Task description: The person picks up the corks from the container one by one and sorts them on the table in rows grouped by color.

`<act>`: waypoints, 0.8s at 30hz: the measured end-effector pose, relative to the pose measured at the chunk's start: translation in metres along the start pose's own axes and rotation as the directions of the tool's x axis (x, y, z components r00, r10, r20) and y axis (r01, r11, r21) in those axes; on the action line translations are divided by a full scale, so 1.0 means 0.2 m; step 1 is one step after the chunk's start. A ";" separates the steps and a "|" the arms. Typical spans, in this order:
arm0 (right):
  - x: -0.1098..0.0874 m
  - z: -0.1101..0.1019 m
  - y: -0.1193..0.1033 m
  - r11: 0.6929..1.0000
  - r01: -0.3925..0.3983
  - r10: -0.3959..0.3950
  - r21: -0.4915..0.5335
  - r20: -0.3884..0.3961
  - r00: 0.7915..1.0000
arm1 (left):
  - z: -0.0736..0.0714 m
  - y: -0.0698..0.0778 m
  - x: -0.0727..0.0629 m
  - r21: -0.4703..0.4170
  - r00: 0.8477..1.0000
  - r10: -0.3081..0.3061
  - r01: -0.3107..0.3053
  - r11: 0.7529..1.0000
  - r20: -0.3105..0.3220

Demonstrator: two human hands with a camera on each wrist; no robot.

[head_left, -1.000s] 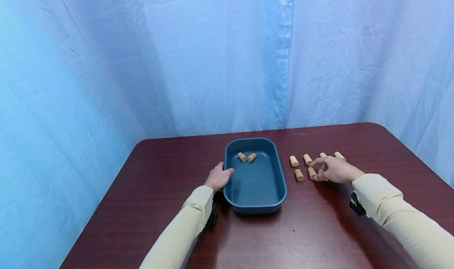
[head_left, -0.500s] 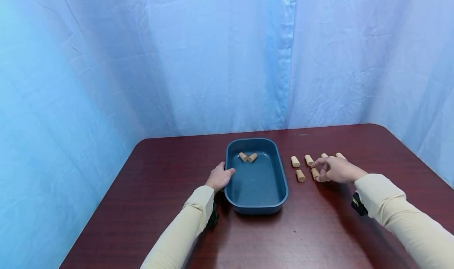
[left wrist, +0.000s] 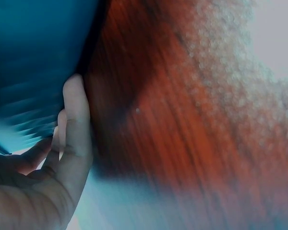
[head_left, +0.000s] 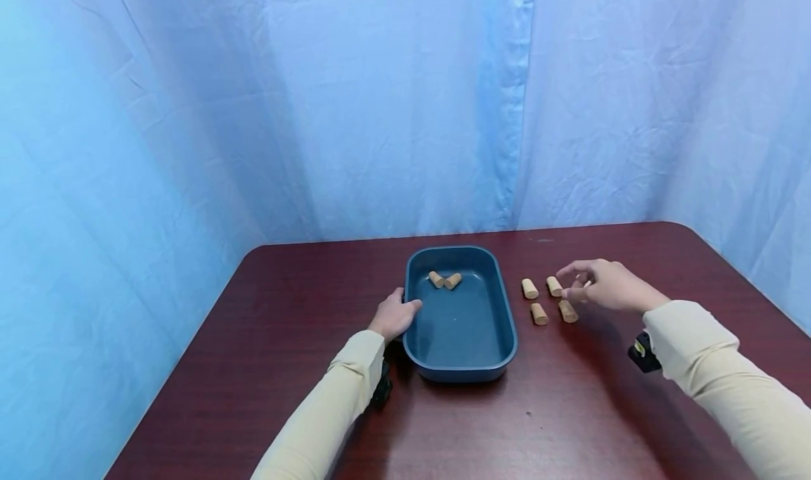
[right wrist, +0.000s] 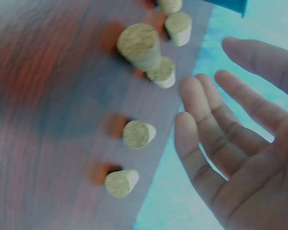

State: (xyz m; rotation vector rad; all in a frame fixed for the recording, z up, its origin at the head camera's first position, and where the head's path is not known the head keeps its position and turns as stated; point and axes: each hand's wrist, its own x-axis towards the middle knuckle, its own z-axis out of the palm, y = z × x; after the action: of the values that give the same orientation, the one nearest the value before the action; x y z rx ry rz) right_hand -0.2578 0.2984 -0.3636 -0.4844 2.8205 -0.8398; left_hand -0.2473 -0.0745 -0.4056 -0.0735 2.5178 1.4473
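My left hand (head_left: 393,317) grips the left side of a dark blue rectangular tray (head_left: 457,336), thumb over the rim. In the left wrist view its fingers (left wrist: 76,120) lie against the tray's outer wall. Two corks (head_left: 436,279) lie inside at the far end. To the tray's right, tapered corks stand in two rows on the table, including a near-row cork (head_left: 568,312) and a far-row cork (head_left: 554,286). Above them hovers my right hand (head_left: 613,286), holding nothing, fingers loosely bent. The right wrist view shows several corks (right wrist: 136,134) apart from those fingers; the hand hides some in the head view.
A dark red wooden table (head_left: 291,304) with rounded far corners carries everything. Pale blue curtains (head_left: 393,114) hang behind it and along its sides. The nearest tray side faces the corks across a narrow strip of tabletop.
My right hand has risen from the near-row cork and shifted away toward the far row. That cork sits slightly further right. The left hand stays on the tray; the view has drifted slightly.
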 end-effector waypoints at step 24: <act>0.12 0.02 -0.33 0.993 0.074 -0.065 0.095 -0.096 0.993 | 0.00 0.00 -0.01 -0.006 1.000 0.003 -0.003 1.000 -0.009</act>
State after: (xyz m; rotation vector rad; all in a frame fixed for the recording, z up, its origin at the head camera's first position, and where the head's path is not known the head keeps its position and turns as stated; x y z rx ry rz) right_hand -0.2629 0.2364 -0.3323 -0.5455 2.8423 -1.0356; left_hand -0.2462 -0.0737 -0.4049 -0.0779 2.5218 1.4586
